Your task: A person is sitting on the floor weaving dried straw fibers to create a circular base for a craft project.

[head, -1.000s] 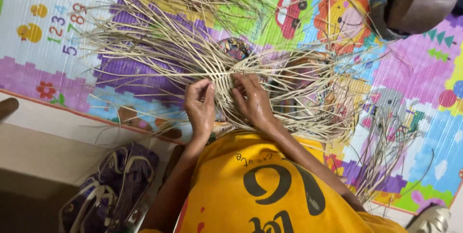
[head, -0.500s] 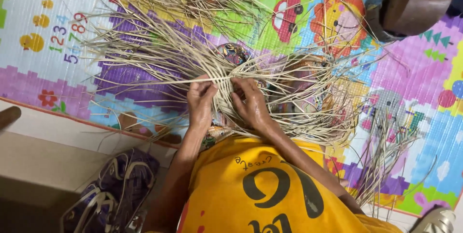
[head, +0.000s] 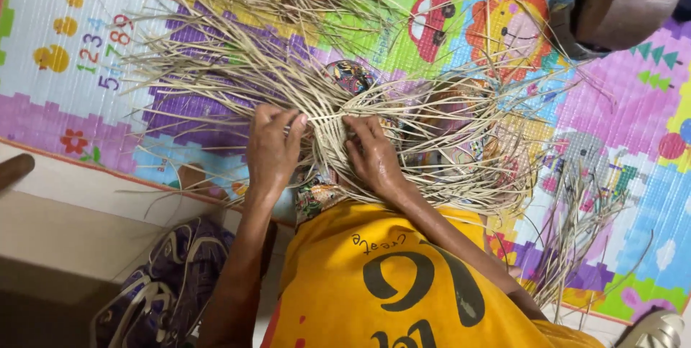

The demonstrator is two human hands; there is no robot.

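Down on the colourful foam play mat (head: 86,38), the left hand (head: 272,148) and right hand (head: 373,155) both pinched pale dried straw strands (head: 327,114); a brown round stool (head: 622,6) stood beyond the straw.

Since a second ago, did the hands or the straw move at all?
Hardly. The left hand and right hand stay pressed on the woven straw, their fingers only shifting slightly among the strands; nothing was picked up or let go. The loose straw pile, the colourful play mat, the brown round block and the purple shoes stayed where they were.

Bright, even light; sharp focus
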